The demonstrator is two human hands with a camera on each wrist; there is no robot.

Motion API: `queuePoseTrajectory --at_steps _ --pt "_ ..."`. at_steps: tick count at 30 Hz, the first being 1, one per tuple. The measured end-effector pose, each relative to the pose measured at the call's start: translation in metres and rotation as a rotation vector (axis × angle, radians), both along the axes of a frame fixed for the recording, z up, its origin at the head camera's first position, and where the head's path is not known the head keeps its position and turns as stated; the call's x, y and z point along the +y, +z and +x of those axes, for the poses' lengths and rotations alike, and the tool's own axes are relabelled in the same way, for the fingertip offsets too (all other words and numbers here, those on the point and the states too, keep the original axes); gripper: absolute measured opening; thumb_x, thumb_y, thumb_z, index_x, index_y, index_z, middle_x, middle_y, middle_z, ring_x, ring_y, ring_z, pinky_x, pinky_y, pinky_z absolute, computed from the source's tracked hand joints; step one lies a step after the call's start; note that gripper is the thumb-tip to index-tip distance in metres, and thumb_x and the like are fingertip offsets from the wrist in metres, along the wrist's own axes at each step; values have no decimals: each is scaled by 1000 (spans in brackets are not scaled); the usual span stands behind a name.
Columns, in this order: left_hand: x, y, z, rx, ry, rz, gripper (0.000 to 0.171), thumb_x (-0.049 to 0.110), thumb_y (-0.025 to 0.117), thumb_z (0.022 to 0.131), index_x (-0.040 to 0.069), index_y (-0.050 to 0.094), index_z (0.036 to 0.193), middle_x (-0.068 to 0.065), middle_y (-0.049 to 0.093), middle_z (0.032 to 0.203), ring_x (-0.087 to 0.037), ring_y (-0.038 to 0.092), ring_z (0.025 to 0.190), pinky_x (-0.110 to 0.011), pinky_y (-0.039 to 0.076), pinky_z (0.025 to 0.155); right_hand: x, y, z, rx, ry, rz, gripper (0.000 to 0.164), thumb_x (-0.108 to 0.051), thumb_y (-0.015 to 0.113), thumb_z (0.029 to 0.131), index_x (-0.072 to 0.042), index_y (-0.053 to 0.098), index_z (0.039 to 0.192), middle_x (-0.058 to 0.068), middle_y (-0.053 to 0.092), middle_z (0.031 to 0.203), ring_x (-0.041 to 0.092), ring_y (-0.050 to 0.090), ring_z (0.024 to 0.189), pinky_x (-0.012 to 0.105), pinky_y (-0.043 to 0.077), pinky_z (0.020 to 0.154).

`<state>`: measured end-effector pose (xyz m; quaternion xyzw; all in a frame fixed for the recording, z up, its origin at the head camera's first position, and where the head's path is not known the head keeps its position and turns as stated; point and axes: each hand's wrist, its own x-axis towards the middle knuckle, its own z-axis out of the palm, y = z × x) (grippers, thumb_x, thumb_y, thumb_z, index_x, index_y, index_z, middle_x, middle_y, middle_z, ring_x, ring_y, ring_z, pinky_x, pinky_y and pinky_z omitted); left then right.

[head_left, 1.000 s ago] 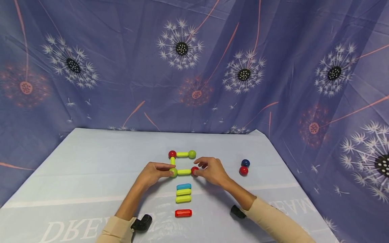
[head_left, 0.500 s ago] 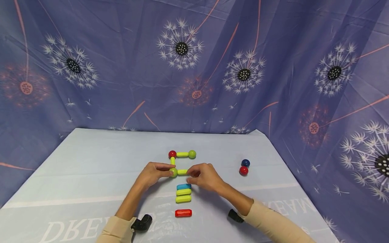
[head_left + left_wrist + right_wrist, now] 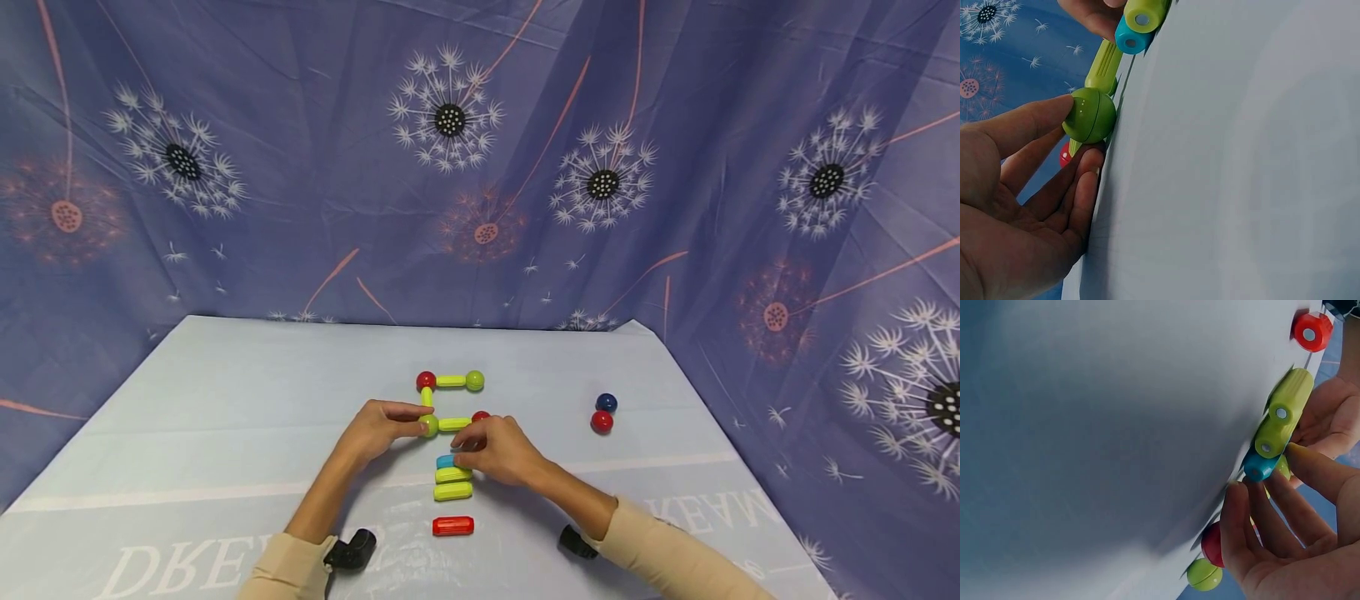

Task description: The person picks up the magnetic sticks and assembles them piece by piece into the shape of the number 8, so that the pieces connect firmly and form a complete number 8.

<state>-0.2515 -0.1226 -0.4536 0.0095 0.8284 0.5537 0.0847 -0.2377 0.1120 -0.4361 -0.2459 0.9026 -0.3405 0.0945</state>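
Observation:
In the head view, my left hand (image 3: pixel 384 429) pinches a green ball (image 3: pixel 1090 116) at the near left corner of a built shape. Yellow-green sticks (image 3: pixel 452 424) join that ball to a red ball (image 3: pixel 426 381) behind it and another red ball (image 3: pixel 481 416) on the right. My right hand (image 3: pixel 498 450) has its thumb and fingertips round a blue stick (image 3: pixel 1260 467). The blue stick lies against a yellow-green stick (image 3: pixel 1270 440), with another beside it (image 3: pixel 1291 395). Round metal discs show in the stick ends.
A red stick (image 3: pixel 453 526) lies nearer on the white-covered table (image 3: pixel 225 400). A green ball (image 3: pixel 475 381) ends the far row. To the right sit a blue ball (image 3: pixel 607 402) and a loose red ball (image 3: pixel 602 422). A patterned curtain (image 3: pixel 315 167) hangs behind.
My right hand has left the red ball at the shape's right end and come nearer, onto the blue stick. My left hand stays on the green ball.

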Motion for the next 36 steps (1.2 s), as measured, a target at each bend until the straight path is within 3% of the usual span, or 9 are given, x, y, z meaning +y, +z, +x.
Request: queuePoseTrajectory --at_steps 8,25,36 --pt "1 0 0 4 2 -9 27 24 83 84 19 81 111 -2 75 120 -24 62 123 -52 45 104 -1 -1 1 -42 5 9 17 -19 78 88 -13 81 104 -9 73 87 6 59 74 21 51 64" --pt "1 -2 -1 -1 6 -16 28 25 83 84 20 81 111 -2 75 120 -25 61 124 -52 44 105 -3 -3 -3 -35 24 13 13 -17 76 90 -15 82 101 -11 73 85 3 58 72 21 50 65" --pt "0 -2 -1 -5 -1 -13 31 26 83 84 19 80 113 -2 75 121 -26 60 126 -53 44 105 -3 -1 -2 -17 -9 13 11 -14 77 90 -14 81 99 -10 65 81 8 56 70 22 49 62"
